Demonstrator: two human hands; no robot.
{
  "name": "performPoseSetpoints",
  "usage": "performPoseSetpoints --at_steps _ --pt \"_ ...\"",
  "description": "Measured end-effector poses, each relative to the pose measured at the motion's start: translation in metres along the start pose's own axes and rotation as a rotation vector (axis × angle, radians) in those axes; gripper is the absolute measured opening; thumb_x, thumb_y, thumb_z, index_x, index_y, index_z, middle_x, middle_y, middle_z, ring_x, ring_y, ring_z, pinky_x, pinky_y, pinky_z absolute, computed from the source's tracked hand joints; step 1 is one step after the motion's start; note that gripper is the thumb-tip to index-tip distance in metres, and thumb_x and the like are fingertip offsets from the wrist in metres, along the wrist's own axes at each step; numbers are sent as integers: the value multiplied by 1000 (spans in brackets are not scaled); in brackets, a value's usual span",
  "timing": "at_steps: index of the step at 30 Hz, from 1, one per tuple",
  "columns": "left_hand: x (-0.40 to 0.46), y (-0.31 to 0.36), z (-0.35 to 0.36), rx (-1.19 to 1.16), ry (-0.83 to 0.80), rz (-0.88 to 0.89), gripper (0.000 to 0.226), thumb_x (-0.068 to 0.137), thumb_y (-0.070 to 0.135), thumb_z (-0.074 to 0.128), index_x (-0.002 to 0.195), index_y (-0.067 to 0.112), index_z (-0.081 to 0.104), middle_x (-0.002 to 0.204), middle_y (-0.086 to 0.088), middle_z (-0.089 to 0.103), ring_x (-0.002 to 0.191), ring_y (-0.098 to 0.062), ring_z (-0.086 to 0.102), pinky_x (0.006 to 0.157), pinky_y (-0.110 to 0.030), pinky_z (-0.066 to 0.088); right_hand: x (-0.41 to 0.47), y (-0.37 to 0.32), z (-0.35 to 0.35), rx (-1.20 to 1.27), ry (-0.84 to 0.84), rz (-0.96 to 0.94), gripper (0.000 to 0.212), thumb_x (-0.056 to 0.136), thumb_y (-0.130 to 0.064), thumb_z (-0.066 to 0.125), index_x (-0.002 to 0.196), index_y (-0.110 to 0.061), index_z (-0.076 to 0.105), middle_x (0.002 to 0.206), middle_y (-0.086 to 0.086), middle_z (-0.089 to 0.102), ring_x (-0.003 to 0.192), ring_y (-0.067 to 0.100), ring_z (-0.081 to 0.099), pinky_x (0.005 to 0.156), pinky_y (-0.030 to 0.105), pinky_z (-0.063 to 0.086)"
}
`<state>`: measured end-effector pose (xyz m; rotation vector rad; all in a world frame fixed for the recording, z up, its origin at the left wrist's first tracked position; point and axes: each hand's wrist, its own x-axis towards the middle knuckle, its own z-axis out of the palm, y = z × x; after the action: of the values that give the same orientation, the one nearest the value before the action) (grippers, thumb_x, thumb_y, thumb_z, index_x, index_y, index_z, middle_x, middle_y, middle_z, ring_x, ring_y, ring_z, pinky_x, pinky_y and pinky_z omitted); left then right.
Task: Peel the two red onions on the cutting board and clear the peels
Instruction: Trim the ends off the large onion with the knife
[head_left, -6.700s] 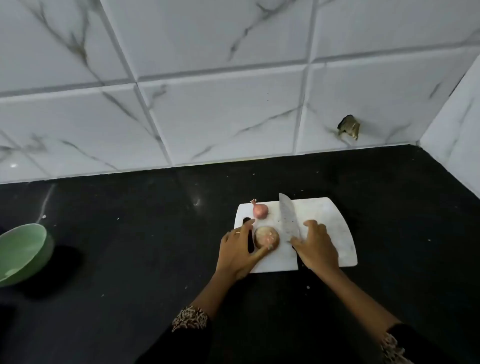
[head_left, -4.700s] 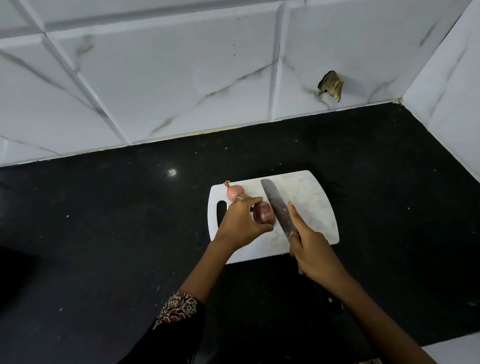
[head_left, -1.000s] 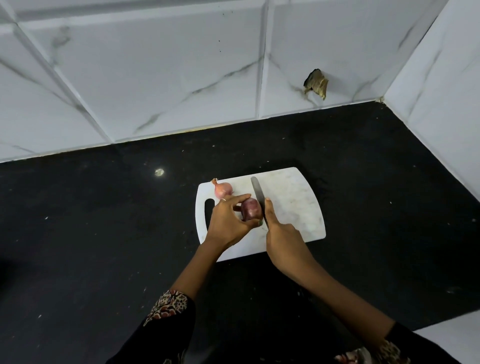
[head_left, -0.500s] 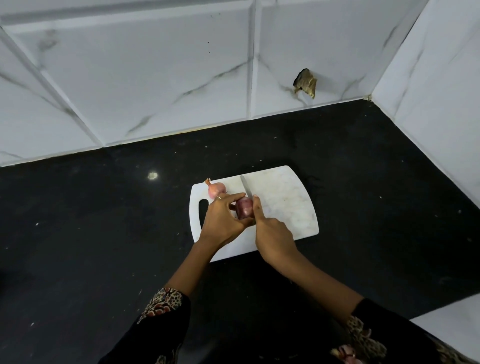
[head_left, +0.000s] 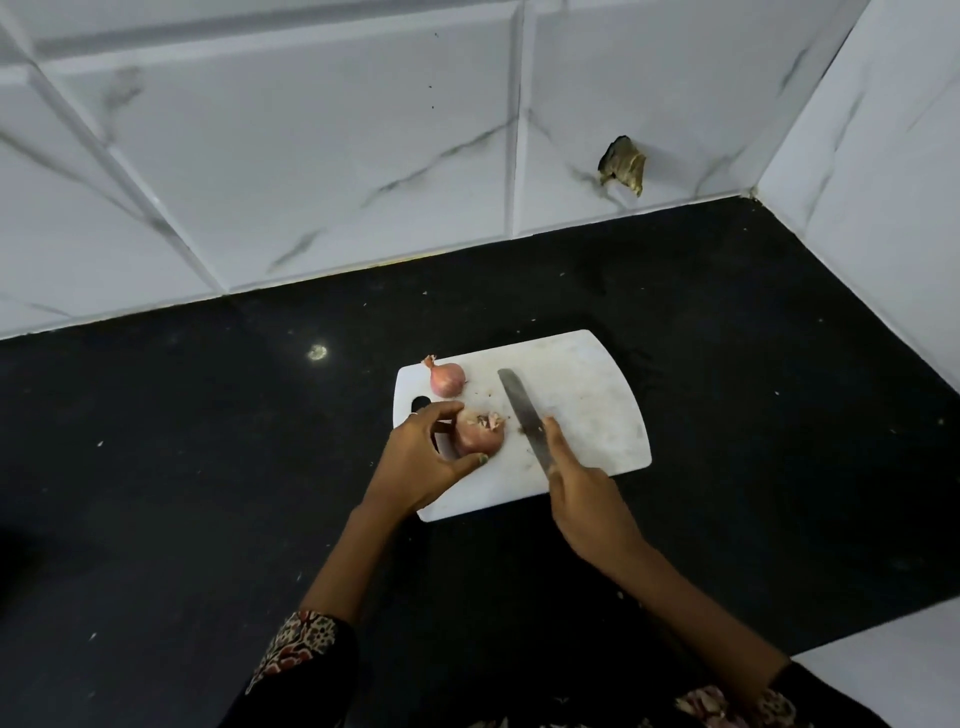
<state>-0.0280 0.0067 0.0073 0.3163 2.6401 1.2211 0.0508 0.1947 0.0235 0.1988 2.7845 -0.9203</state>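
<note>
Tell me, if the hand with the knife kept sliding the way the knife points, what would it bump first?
Probably nothing soon. The right hand aims the knife up-left over bare cutting board, passing right of the small onion; depth is unclear.

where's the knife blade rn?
Head view: the knife is in the right hand, blade angled across the cutting board, just right of the onion held by the left hand.
</note>
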Motion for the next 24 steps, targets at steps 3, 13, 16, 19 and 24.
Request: performPoseSetpoints --at_steps 3,13,16,19,24 --pt "-2 2 1 31 9 9 68 69 41 81 129 22 54 126 4 61 112 -11 58 99 -37 47 3 3 -8 214 133 24 38 98 -22 42 137 -25 40 63 4 56 54 13 55 54 34 49" --pt "1 13 17 77 81 15 74 65 43 83 129 22 54 125 2 59 113 -14 54 98 -36 44 45 -39 -17 430 135 156 39 72 -40 77 88 -11 55 73 2 57 56 13 56 35 15 42" --pt "2 17 20 80 94 37 71 65 37 84 127 18 56 122 -2 60 110 -16 55 91 -26 43 54 -43 -11 446 80 196 42 68 -36 81 89 -12 53 77 2 58 53 13 54 32 17 39" --pt "3 18 19 79 95 41 70 65 37 85 126 16 56 123 -3 58 110 -17 54 89 -23 42 58 -42 -8 510 56 219 38 70 -27 82 92 -8 58 78 6 62 42 11 52 34 18 38" --pt "0 19 18 79 120 10 73 64 42 84 126 18 55 119 -1 57 106 -15 54 85 -23 43 59 -38 -9 701 25 262 18 76 -12 75 87 -11 61 63 2 60 32 9 44 36 22 38"
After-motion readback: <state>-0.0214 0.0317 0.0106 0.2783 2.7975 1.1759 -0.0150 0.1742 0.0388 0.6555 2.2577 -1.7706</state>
